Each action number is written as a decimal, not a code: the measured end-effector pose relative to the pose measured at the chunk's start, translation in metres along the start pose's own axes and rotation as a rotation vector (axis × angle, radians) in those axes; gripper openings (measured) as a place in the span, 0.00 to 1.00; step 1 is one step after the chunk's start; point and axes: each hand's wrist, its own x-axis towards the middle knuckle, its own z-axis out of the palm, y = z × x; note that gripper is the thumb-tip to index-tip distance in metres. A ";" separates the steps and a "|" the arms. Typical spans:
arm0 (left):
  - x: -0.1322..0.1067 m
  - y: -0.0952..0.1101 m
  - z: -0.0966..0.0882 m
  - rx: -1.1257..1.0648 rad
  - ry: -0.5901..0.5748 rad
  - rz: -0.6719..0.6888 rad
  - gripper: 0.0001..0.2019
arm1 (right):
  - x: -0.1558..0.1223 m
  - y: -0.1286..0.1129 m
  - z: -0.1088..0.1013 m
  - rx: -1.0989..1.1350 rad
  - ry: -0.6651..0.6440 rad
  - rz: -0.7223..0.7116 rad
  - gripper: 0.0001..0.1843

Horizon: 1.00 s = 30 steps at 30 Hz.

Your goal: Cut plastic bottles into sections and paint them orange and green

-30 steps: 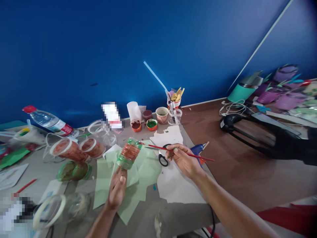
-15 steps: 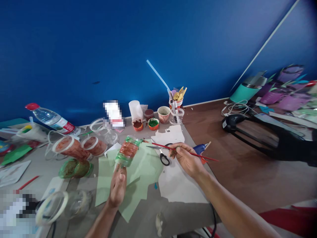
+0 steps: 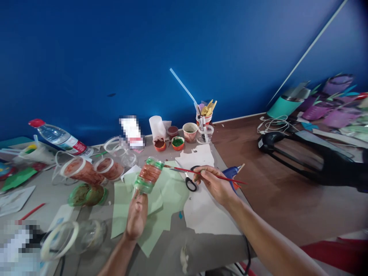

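Observation:
My left hand [image 3: 138, 216] is closed round the lower end of a clear plastic bottle piece [image 3: 149, 175], painted brown in the middle and green at both ends. It is held tilted above pale green paper [image 3: 172, 207]. A thin red paintbrush [image 3: 184, 169] is pinched in my right hand [image 3: 214, 182], its tip at the bottle piece's upper right edge; whether it touches I cannot tell. Under the brush lie black-handled scissors [image 3: 191, 184] on white paper [image 3: 211, 214]. Small cups of brown paint [image 3: 159, 144] and green paint [image 3: 178, 143] stand beyond.
At left are a water bottle [image 3: 64, 140], brown-painted cups [image 3: 107, 169], a green-brown painted piece [image 3: 89, 194] and a clear container [image 3: 90, 235]. A blue glue gun [image 3: 230, 173] lies beside my right hand. A paper cup [image 3: 190, 132] and a black strapped device [image 3: 310, 157] are further off.
The paintbrush and my right hand have shifted slightly left, bringing the brush tip closer to the bottle piece's edge. My left hand and the bottle piece are almost still.

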 end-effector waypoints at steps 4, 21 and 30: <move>0.002 0.003 0.003 0.000 -0.023 0.014 0.19 | -0.001 -0.003 0.001 0.035 0.000 -0.012 0.08; 0.001 0.005 0.007 -0.037 0.127 -0.044 0.24 | -0.001 -0.005 0.000 0.060 -0.011 -0.024 0.08; 0.001 0.001 0.003 -0.005 0.033 0.000 0.19 | 0.001 -0.005 0.001 0.021 0.038 -0.011 0.07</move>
